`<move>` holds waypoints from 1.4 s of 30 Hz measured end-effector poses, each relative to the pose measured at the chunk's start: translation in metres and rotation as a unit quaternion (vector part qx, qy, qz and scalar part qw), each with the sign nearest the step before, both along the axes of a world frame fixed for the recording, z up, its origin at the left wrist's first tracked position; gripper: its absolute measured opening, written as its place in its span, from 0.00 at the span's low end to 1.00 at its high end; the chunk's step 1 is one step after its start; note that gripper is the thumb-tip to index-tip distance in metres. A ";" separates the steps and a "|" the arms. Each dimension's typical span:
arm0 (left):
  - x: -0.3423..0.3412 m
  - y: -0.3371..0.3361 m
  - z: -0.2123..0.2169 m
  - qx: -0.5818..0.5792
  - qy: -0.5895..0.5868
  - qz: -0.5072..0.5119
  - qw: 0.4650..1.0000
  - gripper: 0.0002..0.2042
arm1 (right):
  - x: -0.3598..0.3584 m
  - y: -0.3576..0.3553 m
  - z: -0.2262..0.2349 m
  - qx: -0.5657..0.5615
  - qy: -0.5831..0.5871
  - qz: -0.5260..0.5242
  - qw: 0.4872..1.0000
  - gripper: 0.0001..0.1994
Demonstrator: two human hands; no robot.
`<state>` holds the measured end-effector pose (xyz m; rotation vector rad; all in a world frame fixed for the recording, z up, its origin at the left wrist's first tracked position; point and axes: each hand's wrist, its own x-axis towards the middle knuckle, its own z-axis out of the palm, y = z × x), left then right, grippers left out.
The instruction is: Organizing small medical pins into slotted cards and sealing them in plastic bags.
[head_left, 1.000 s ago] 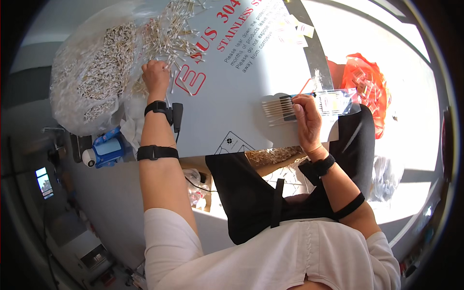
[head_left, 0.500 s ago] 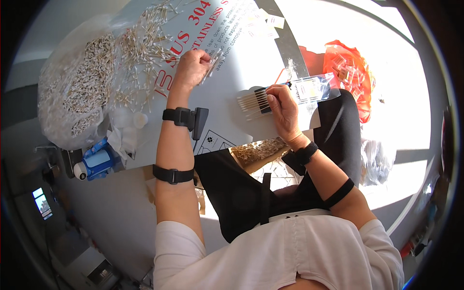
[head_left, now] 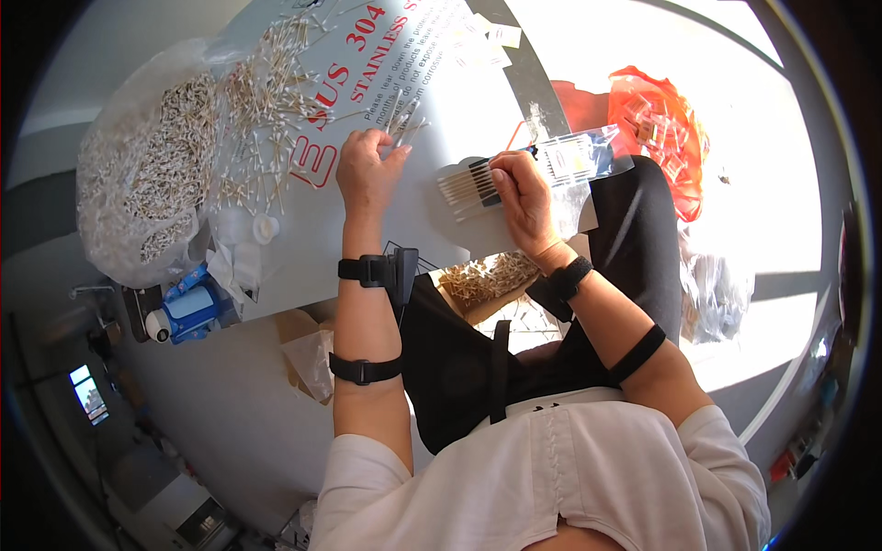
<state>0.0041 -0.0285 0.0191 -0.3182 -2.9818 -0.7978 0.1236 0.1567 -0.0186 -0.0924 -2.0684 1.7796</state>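
Note:
My left hand (head_left: 370, 173) is over the grey sheet-covered table, fingers bent and thumb apart from them. Just beyond its fingertips lie several loose cotton swabs (head_left: 405, 119). My right hand (head_left: 524, 197) is closed at the edge of a pack of cotton swabs (head_left: 467, 190), its thumb pressed near them. These swabs lie side by side in a row, white tips to the left, over a dark strip. A clear plastic sleeve (head_left: 597, 151) extends to the right from under that hand. The undersides of my right fingers are hidden.
Loose swabs (head_left: 271, 92) are heaped at the far left, beside a large clear bag of swabs (head_left: 170, 156). A white cap (head_left: 265, 228) and blue packet (head_left: 193, 308) are near the left edge. A red bag (head_left: 657, 138) lies right; a box of swabs (head_left: 487, 280) is below the table.
My left hand has drawn back toward me, and the swabs by its fingers now lie apart on the table. My right hand and the pack have shifted slightly left in view.

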 end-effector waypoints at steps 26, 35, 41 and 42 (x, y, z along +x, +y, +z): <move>-0.005 0.029 -0.006 -0.083 0.052 -0.124 0.987 0.07 | 0.001 -0.001 -0.007 0.004 -0.029 -0.009 1.000 0.04; -0.015 0.028 -0.003 0.042 -0.068 -0.075 0.994 0.05 | 0.001 0.000 -0.007 0.006 -0.024 -0.009 1.000 0.04; -0.033 0.040 0.005 -0.071 -0.088 -0.096 0.989 0.06 | 0.002 0.001 -0.005 0.008 -0.038 -0.008 0.999 0.05; -0.034 0.040 0.003 -0.080 -0.056 -0.103 0.990 0.06 | 0.002 0.001 -0.005 0.008 -0.040 -0.007 0.999 0.05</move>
